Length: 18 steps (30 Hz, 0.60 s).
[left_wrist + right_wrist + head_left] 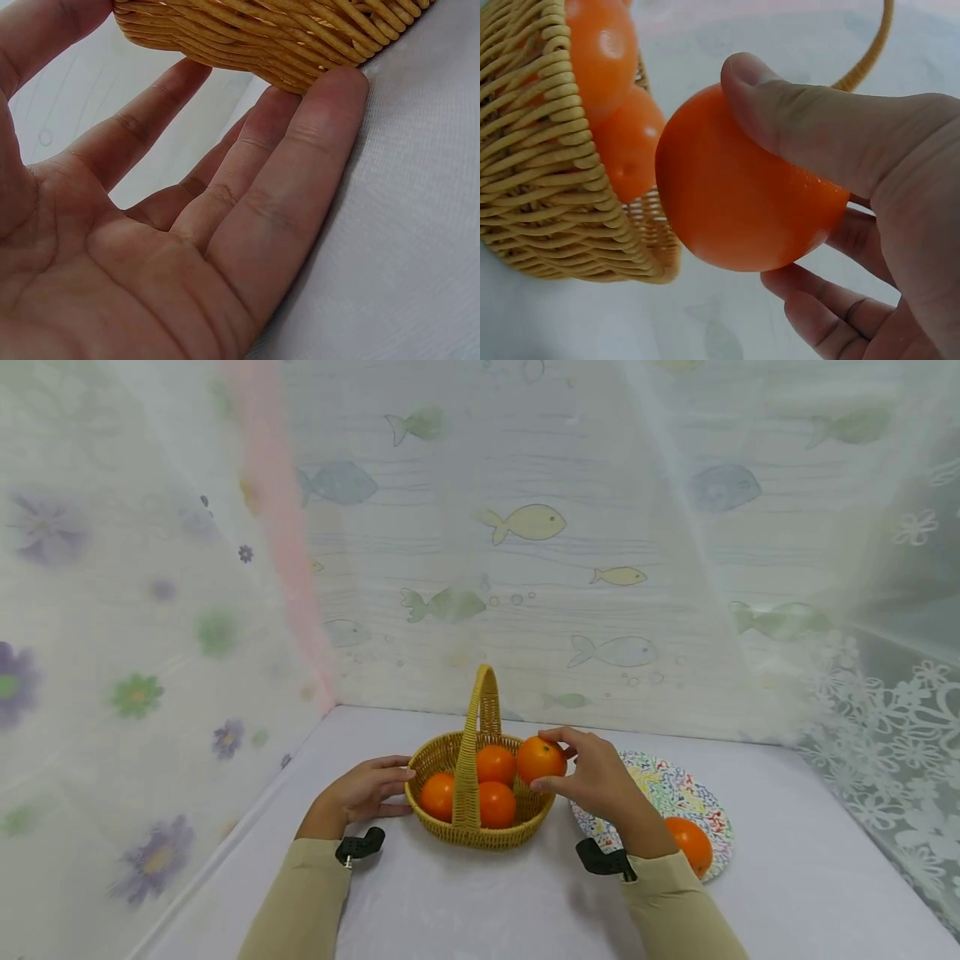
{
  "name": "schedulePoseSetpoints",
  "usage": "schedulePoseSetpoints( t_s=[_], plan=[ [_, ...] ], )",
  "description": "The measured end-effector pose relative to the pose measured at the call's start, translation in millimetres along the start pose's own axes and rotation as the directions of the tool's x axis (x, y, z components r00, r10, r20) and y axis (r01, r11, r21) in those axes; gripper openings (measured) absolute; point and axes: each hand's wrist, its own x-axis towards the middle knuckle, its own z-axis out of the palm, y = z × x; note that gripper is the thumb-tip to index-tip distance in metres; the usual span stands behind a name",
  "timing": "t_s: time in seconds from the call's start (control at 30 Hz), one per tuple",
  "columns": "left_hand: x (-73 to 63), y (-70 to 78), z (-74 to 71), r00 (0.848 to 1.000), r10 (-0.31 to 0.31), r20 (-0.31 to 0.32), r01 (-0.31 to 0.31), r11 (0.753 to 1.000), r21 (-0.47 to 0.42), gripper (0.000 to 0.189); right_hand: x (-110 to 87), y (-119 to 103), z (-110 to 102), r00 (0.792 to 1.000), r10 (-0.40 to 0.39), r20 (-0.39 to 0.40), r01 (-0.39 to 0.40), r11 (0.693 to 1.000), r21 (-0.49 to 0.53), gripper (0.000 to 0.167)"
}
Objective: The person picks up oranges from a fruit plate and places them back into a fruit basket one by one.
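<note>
My right hand [600, 777] holds an orange [541, 761] at the right rim of a yellow wicker basket [480, 837]. In the right wrist view the thumb lies across the held orange [742, 195], with other fingers on its far side. Three oranges lie in the basket, among them one at the left [437, 797], partly behind the tall arched handle. Against the basket's left side rests my left hand [371, 792], its fingers extended. The left wrist view shows those fingertips [337, 86] touching the woven wall low down, near the cloth.
A round plate [708, 806] with a colourful speckled pattern lies to the right, partly under my right forearm. One more orange [688, 846] sits on it. White cloth [480, 910] covers the table, and sheer printed curtains [525, 568] hang behind and at both sides.
</note>
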Motion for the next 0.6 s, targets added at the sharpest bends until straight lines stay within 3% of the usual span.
schedulePoseSetpoints(
  t_s=[0.6],
  plan=[
    [3.0,-0.7,-1.1,1.0,0.0,0.006,0.0,1.0,0.003,0.068,0.8,-0.2,20.5,0.998,0.045,0.045,-0.044,0.999,-0.023,0.063]
  ],
)
